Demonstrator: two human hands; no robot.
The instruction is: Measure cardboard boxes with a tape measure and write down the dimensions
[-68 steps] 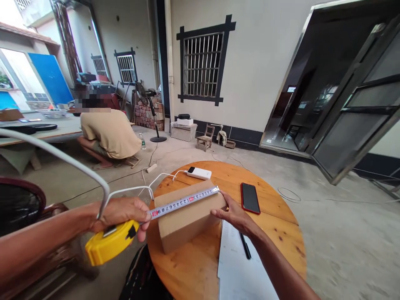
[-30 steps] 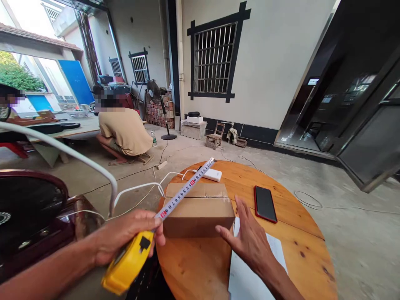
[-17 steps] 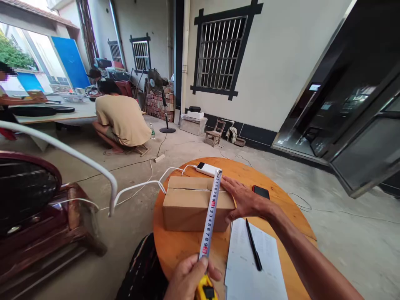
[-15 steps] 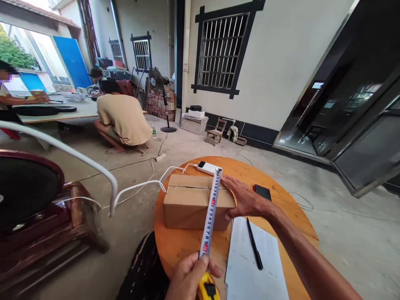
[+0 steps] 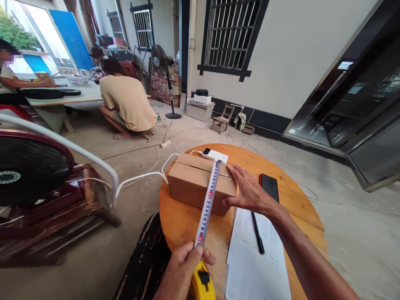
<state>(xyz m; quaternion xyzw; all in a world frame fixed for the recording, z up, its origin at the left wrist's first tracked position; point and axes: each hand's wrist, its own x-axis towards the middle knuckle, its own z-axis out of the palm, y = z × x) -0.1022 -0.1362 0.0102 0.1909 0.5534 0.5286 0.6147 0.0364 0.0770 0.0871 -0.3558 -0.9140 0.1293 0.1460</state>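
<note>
The head view is showing your tape measure turned since the earlier frames: its blade is no longer running along the length of the cardboard box but is now crossing over its top from front to back, nearer the right end. You seem to be switching from the long side to the width, so this looks like a second dimension being taken. The metal hook is showing by the box's rear edge; whether it is catching there, or the blade is touching the cardboard, you cannot tell from here.

Your left hand has come in close to your body and is closing thumb and fingers on the blade beside the yellow case. Your right hand has let go of the tape's end and is now spreading wide at the box's right end, thumb by the front corner, fingers towards the rear, apparently bracing it.

The box is sitting on the round wooden table, with the paper and pen lying in front to its right.
</note>
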